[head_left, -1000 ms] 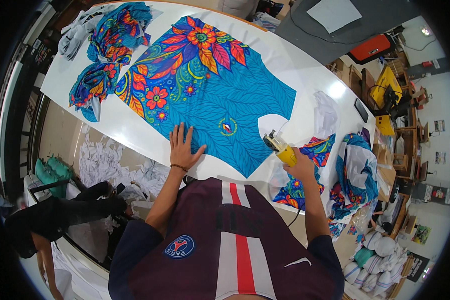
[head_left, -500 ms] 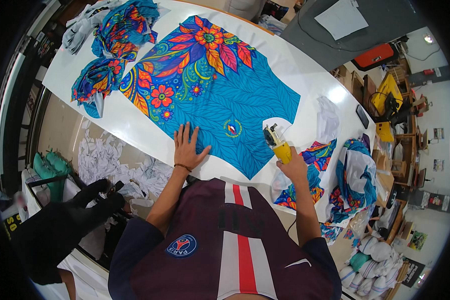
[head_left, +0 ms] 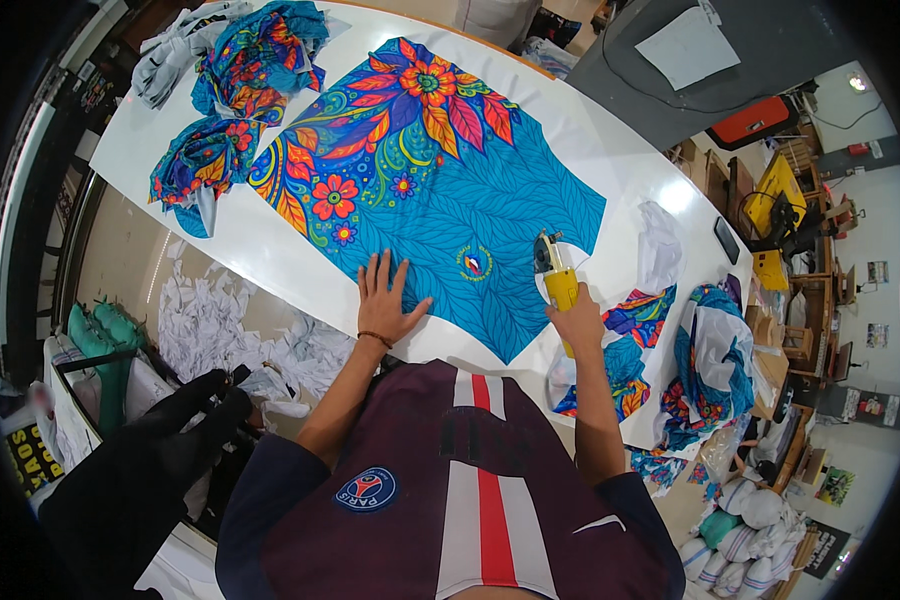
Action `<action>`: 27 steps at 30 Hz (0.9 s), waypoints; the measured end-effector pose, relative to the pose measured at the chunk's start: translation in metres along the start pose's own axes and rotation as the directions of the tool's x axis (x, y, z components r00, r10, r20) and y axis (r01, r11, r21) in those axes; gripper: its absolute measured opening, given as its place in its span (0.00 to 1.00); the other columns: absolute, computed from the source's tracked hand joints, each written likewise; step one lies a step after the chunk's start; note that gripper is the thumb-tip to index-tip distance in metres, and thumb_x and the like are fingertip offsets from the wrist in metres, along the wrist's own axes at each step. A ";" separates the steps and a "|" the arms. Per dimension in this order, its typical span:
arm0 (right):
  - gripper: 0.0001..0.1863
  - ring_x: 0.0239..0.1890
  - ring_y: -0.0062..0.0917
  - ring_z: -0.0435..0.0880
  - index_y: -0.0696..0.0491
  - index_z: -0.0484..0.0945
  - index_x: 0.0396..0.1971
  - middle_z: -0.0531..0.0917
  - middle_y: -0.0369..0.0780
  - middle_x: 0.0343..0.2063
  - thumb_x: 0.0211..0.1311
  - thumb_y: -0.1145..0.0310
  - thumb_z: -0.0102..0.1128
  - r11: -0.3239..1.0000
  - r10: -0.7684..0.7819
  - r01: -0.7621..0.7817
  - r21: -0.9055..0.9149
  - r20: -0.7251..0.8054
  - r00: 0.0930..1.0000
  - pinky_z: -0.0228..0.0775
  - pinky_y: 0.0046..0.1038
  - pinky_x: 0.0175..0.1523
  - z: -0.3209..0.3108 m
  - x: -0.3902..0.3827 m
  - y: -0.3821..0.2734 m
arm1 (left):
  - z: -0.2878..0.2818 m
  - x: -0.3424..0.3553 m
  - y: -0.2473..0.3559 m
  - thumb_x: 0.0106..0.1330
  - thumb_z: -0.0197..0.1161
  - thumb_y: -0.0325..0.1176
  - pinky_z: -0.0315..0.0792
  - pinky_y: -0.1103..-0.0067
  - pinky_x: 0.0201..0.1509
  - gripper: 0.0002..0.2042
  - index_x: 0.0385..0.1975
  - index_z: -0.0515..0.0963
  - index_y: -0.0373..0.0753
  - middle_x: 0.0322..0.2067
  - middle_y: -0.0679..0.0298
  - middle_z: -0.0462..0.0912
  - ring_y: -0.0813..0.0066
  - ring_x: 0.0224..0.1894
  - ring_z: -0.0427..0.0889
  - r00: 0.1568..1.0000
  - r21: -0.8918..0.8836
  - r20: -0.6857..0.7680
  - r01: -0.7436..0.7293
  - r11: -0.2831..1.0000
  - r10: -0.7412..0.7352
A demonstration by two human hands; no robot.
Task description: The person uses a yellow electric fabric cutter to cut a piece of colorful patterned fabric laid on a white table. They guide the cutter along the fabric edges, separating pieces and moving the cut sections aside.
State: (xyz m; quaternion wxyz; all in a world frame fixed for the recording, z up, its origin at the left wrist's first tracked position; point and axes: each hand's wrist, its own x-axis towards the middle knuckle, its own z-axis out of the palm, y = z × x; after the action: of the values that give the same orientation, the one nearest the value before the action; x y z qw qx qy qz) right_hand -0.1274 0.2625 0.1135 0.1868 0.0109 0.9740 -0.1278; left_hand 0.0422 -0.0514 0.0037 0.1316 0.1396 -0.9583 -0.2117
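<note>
My left hand (head_left: 388,305) lies flat, fingers spread, on the lower left of a large turquoise fabric panel (head_left: 510,190) printed with bright flowers and leaves. My right hand (head_left: 578,322) grips a yellow electric cutter (head_left: 561,288), whose metal head is at the curved white notch in the panel's right side. Right of that hand are smaller printed pieces (head_left: 625,385), a pale sheer piece (head_left: 658,245) and a heap of printed fabric (head_left: 710,350). More crumpled printed pieces (head_left: 200,165) and grey cloth (head_left: 175,60) lie at the table's upper left.
A white table (head_left: 130,150) carries everything, with a phone (head_left: 725,240) near its right edge. A dark grey surface (head_left: 650,100) adjoins the far side. At lower left are white scraps (head_left: 205,330) and another person in black (head_left: 120,500). Shelving (head_left: 800,250) and stacked sacks (head_left: 735,540) stand right.
My right hand and the cutter have moved slightly up along the notch, the cutter turning more upright. The person in black has shifted. The whole view has drifted a little rightward.
</note>
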 end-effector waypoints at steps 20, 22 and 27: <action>0.38 0.49 0.51 0.88 0.46 0.74 0.59 0.88 0.49 0.45 0.45 0.54 0.76 0.995 -0.091 0.091 -0.041 0.011 0.996 0.79 0.50 0.51 -0.011 -0.006 0.060 | -0.023 0.083 -0.053 0.58 0.54 0.83 0.38 0.36 0.78 0.61 0.83 0.47 0.43 0.80 0.34 0.39 0.21 0.79 0.37 0.944 0.306 0.223 0.168 0.937 -0.242; 0.38 0.49 0.51 0.88 0.42 0.74 0.60 0.89 0.48 0.45 0.44 0.55 0.76 0.996 -0.062 0.062 -0.070 0.005 0.998 0.80 0.50 0.52 -0.017 -0.014 0.072 | -0.034 0.075 -0.036 0.55 0.53 0.85 0.37 0.33 0.77 0.64 0.83 0.45 0.43 0.79 0.30 0.38 0.16 0.78 0.36 0.894 0.388 0.330 0.164 0.907 -0.303; 0.39 0.51 0.48 0.88 0.38 0.76 0.60 0.89 0.45 0.45 0.41 0.57 0.77 0.999 0.011 -0.008 -0.040 0.070 0.998 0.80 0.49 0.53 -0.050 -0.039 0.095 | -0.044 0.023 0.008 0.50 0.56 0.87 0.50 0.34 0.74 0.71 0.83 0.35 0.39 0.77 0.24 0.36 0.13 0.76 0.42 0.720 0.473 0.479 0.270 0.839 -0.502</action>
State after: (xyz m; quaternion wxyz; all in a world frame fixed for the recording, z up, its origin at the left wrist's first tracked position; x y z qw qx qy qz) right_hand -0.1027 0.3677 0.1495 0.2215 0.0075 0.9692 -0.1079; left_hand 0.0326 -0.0681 0.0504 -0.2468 0.2900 -0.9209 -0.0826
